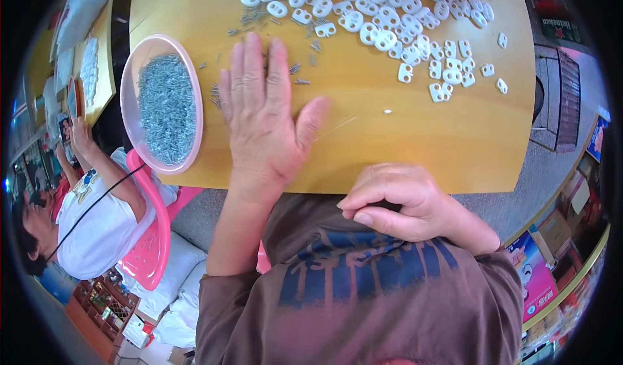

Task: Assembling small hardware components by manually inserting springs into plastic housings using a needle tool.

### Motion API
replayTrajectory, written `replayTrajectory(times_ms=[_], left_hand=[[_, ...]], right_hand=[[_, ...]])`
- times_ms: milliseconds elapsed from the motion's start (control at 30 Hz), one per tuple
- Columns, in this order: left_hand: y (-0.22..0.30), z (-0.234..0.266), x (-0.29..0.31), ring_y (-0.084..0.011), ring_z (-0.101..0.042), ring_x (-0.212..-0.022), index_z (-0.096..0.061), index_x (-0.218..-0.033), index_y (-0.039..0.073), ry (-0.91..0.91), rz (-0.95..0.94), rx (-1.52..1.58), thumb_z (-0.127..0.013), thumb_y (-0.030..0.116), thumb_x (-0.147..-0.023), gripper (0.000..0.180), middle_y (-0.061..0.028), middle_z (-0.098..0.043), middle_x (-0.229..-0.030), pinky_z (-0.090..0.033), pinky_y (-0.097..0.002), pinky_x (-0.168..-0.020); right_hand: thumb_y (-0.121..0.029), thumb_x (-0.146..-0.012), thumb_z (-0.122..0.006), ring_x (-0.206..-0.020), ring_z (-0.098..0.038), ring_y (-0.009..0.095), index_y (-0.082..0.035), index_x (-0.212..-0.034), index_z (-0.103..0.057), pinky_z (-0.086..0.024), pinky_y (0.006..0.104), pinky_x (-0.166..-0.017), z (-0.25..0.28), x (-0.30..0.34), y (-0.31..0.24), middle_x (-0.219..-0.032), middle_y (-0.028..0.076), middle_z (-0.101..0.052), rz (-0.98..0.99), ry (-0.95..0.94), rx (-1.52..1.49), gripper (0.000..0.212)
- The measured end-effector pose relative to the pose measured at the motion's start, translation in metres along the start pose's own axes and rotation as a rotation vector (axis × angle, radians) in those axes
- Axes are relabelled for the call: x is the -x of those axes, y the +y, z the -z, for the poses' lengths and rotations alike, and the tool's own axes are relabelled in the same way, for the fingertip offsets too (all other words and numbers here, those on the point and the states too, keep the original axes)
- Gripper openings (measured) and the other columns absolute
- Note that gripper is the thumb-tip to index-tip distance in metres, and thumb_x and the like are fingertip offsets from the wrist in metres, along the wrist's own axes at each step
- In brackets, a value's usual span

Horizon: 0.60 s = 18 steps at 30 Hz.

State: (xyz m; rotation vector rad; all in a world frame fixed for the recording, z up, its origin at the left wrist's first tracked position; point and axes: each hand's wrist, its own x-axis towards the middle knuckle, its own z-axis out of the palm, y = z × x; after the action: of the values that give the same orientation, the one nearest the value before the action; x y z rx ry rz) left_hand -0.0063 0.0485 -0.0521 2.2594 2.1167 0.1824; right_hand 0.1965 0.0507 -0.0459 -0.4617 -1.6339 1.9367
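My left hand lies flat on the wooden table, palm down, with the thumb spread. Its fingers rest among loose small metal pieces, thin like springs or pins; some may be hidden under the hand. Just left of it, a pink oval basin holds a heap of the same metal pieces. My right hand hovers at the table's near edge, fingers curled and thumb close to the fingertips, with nothing visible between them. White plastic two-hole pieces form a pile at the far side.
Several stray white pieces lie at the right of the pile. A tiny white bit sits mid-table. To the left, another person in white sits on a pink chair at another table. A dark crate stands at right.
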Motion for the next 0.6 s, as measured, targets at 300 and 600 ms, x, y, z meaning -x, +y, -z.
replayTrajectory(times_ms=[300,600], left_hand=[[0.0049,0.0047,-0.0082,-0.0365,-0.019,-0.127,-0.021,-0.133,-0.002,-0.052,-0.062,0.087,-0.042,0.051,-0.083,0.076,-0.0215,-0.022,-0.137,-0.014,-0.0455,-0.103],[0.0053,0.0058,-0.0095,-0.0352,-0.021,-0.127,-0.022,-0.133,-0.002,0.027,-0.069,0.204,-0.046,0.049,-0.081,0.076,-0.0201,-0.024,-0.137,-0.016,-0.0449,-0.102]], right_hand=[[0.000,-0.077,-0.058,-0.073,-0.060,0.022,0.000,-0.088,-0.059,-0.047,0.0310,-0.065,0.0013,-0.0003,-0.0031,-0.079,0.010,-0.062,-0.050,-0.007,-0.035,0.011],[-0.001,-0.077,-0.059,-0.071,-0.058,0.021,0.000,-0.092,-0.060,-0.046,0.0301,-0.063,0.0014,-0.0023,-0.0013,-0.078,0.010,-0.060,-0.065,0.006,-0.062,0.015]])
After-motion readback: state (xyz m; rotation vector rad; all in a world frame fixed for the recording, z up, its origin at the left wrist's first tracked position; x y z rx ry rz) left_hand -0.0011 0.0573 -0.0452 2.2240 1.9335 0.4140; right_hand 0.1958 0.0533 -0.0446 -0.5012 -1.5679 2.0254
